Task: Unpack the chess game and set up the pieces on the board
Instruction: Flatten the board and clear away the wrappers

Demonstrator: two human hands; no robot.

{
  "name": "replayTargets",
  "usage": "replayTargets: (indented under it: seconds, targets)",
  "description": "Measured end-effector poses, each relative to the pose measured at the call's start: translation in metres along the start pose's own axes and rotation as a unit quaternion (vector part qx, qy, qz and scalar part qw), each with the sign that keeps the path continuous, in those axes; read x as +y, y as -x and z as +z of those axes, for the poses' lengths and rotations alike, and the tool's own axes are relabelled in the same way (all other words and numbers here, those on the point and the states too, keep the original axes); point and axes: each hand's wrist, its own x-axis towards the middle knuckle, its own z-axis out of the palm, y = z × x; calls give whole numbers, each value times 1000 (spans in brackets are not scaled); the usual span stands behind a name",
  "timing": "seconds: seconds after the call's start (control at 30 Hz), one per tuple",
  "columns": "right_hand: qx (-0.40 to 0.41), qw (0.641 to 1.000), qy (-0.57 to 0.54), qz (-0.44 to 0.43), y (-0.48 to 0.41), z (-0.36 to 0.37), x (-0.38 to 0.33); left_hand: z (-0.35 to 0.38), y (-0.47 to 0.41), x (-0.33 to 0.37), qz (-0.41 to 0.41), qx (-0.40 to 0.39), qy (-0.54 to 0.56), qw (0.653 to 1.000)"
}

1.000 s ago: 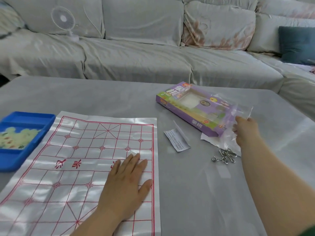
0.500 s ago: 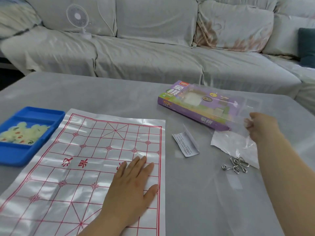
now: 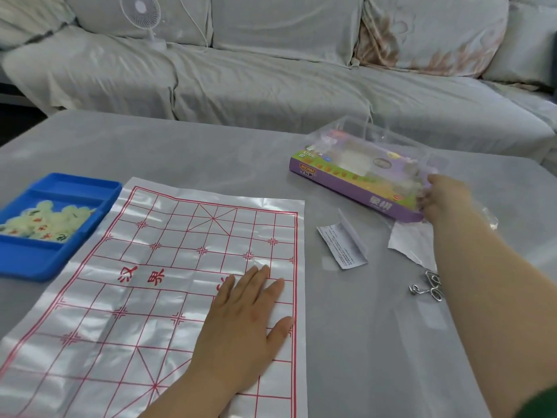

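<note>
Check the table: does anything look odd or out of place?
The board is a creased, wrinkled sheet; the left hand rests flat on it. A wire puzzle, right of the leaflet, looks foreign to a chess set.

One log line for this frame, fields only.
left hand: flat on board sheet | right hand: grips clear bag over purple box | pieces: in blue tray, none placed
</note>
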Motion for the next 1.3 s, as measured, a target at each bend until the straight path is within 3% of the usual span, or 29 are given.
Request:
replayTargets:
  seconds: [0.13,0.27,0.4,0.47,0.57,0.67,0.7,0.8,0.9,1.07,1.17,1.3]
  targets:
    - [13,990,137,-10,-5,10,6,0,-1,1,-11,8,9,1000]
    - [49,985,160,-36,-10,5,7,2,1,2,-2,56,1,998]
    - [128,948,239,-164,22,-1,10,-8,3,4,-33,31,20,999]
    - [107,919,254,-281,57,0,21,-18,5,9,-69,8,42,997]
    - [-41,861,312,-400,104,3,48,-17,7,8,-82,3,35,996]
    - [-147,743,513,-404,126,3,80,-20,9,9,-94,-12,24,995]
    - [-166,725,539,-396,129,2,89,-22,11,9,-101,-16,22,995]
    - [-184,729,561,-347,132,-3,100,-23,13,10,-115,-48,33,992]
    - [-145,750,576,-290,138,-8,100,-28,14,8,-121,-47,102,986]
    - [-100,718,577,-376,165,-4,111,-55,29,-26,-166,97,296,936]
    - [-86,717,546,-425,185,8,111,-70,42,-76,-228,162,304,911]
    - [-181,694,568,-404,210,34,113,-83,65,-152,-356,207,226,883]
